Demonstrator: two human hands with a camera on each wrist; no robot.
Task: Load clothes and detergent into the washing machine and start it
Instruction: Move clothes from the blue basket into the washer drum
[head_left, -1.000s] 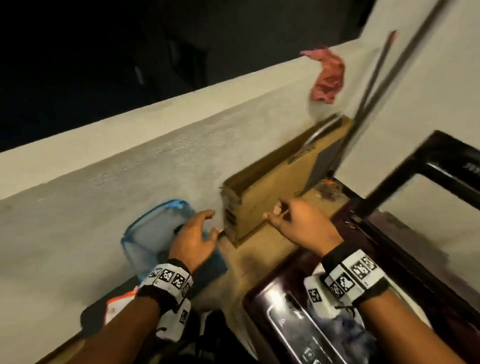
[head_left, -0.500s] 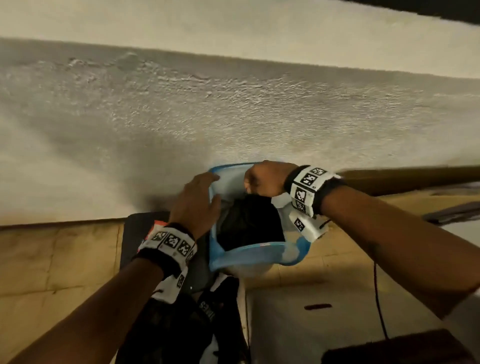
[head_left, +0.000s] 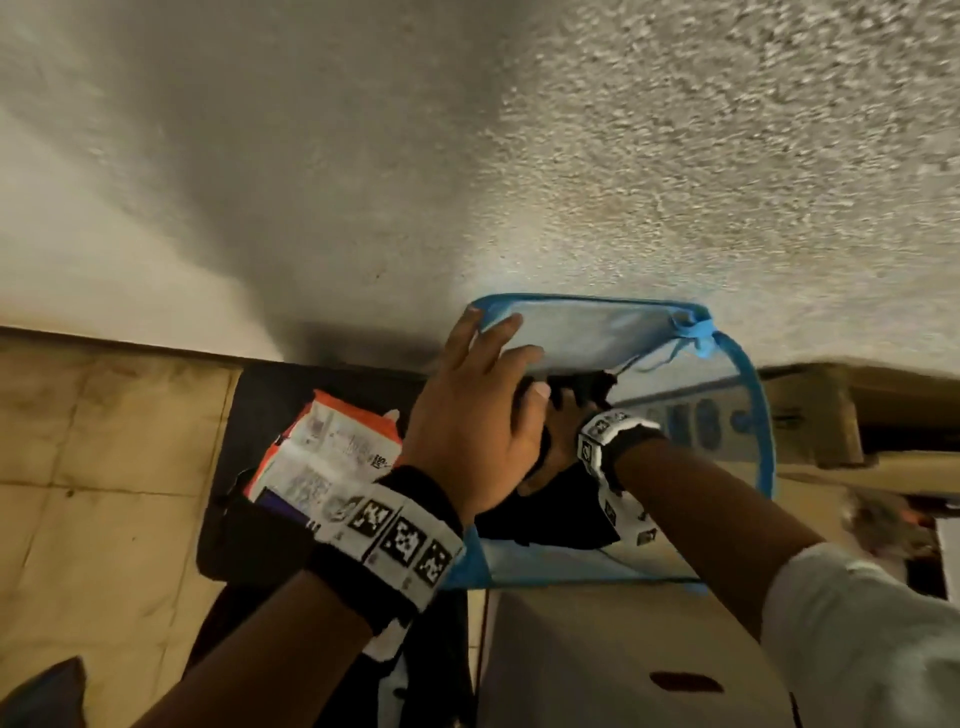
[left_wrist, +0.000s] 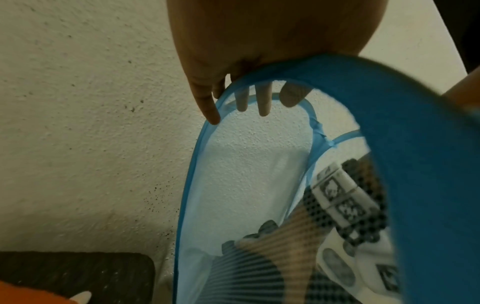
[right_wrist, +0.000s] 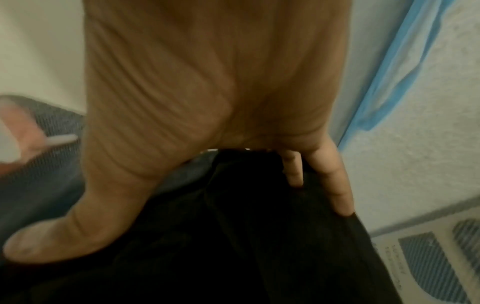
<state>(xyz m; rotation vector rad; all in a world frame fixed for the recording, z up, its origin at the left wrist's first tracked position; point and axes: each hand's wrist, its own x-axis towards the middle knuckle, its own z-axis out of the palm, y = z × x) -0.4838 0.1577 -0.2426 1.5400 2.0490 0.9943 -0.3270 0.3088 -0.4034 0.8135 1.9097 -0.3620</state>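
Observation:
A blue mesh laundry hamper (head_left: 748, 415) (left_wrist: 187, 185) stands against the wall. My left hand (head_left: 498, 353) (left_wrist: 254, 98) rests on its left rim with straight fingers, the palm pressing the blue band. Inside the hamper lies a heap of black clothes (head_left: 550, 514) (right_wrist: 259, 246). My right hand (head_left: 563, 431) (right_wrist: 182, 205) reaches in and grips that cloth, fingers dug into a fold and thumb spread across it. An orange and white detergent packet (head_left: 332, 447) (left_wrist: 26, 292) lies left of the hamper. The washing machine is out of view.
The packet sits on a black mat (head_left: 260, 540) (left_wrist: 78, 273) on the tiled floor (head_left: 104, 467). A cardboard box (head_left: 623, 660) stands just in front of the hamper, another carton (head_left: 810, 415) to its right. A rough plastered wall (head_left: 467, 156) closes the far side.
The view swung from the washer and carton down to the hamper. My right hand left the hamper's far rim and went down into the black clothes. My left hand stayed on the left rim.

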